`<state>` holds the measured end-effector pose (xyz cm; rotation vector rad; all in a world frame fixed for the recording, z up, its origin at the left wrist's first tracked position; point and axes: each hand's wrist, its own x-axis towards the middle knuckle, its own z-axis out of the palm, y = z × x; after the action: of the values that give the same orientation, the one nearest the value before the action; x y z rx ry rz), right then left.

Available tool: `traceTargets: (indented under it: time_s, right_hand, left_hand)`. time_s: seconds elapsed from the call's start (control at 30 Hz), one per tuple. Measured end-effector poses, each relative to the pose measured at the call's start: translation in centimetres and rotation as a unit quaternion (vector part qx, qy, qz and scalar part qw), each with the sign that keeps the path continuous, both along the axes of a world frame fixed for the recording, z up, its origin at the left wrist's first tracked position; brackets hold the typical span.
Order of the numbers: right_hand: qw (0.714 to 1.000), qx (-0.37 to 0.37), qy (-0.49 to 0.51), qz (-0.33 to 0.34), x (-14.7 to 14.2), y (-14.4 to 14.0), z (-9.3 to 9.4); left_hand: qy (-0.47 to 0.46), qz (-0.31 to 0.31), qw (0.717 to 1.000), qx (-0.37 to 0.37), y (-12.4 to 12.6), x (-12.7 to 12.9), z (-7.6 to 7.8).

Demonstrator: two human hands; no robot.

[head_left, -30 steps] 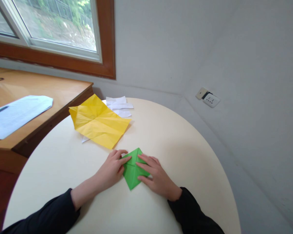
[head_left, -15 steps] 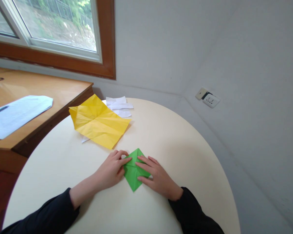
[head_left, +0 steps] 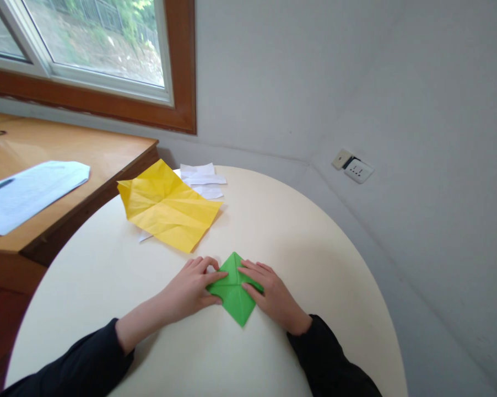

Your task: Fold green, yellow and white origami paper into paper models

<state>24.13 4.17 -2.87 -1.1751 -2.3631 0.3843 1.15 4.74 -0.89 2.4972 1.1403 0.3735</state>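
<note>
so the round cream table point(head_left: 306, 242) fills most of my view, pushed up against the grey wall, with a wooden desk point(head_left: 87, 157) butting against it on the left under the window point(head_left: 87, 49). on that desk lies a printed white sheet point(head_left: 29, 193) with a dark pen resting on it. on the far left part of the table a creased yellow paper point(head_left: 168, 207) lies spread open, and some white paper scraps point(head_left: 203, 179) poke out from behind it, touching its far edge. low on the wall to the right sits a white socket point(head_left: 358, 170).

closer to me, near the table's middle, is the green folded paper point(head_left: 234, 292), a small diamond shape lying flat with one point toward the yellow sheet and the other toward me, a crease running across its middle. my left hand point(head_left: 190, 286) lies flat and open on the table at its left side, fingers stretched out, the fingertips point(head_left: 219, 274) pressing on the paper's left corner and upper edge. my right hand point(head_left: 273, 295) is spread open as well on the right side, its fingertips point(head_left: 246, 270) resting on the upper right flap. neither hand grips anything; both just press down on the green paper. my dark sleeves cover both forearms.
</note>
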Motion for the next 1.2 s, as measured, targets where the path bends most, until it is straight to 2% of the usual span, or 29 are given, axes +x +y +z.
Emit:
traceTargets:
  time_s: [0.2,0.4,0.73,0.9,1.2]
  right_hand:
    - [1.0,0.021,0.02,-0.004,0.0,-0.1,0.0]
    - [0.999,0.03,0.019,-0.025,-0.1,-0.2,-0.1]
    - [0.998,0.011,-0.033,-0.052,-0.1,-0.4,0.8]
    - [0.999,0.018,-0.023,-0.034,-0.2,-0.5,0.8]
    - [0.999,0.046,-0.006,-0.004,-0.1,-0.4,0.7]
  left_hand:
    - [-0.03,0.005,0.997,0.064,0.1,0.1,-0.9]
    - [-0.048,0.028,0.995,0.085,0.2,0.1,-1.3]
    - [-0.06,0.071,0.995,0.042,0.1,0.2,-1.0]
    - [-0.05,0.11,0.992,0.025,0.1,0.3,-1.1]
    - [-0.091,0.097,0.991,0.02,0.1,0.1,-1.1]
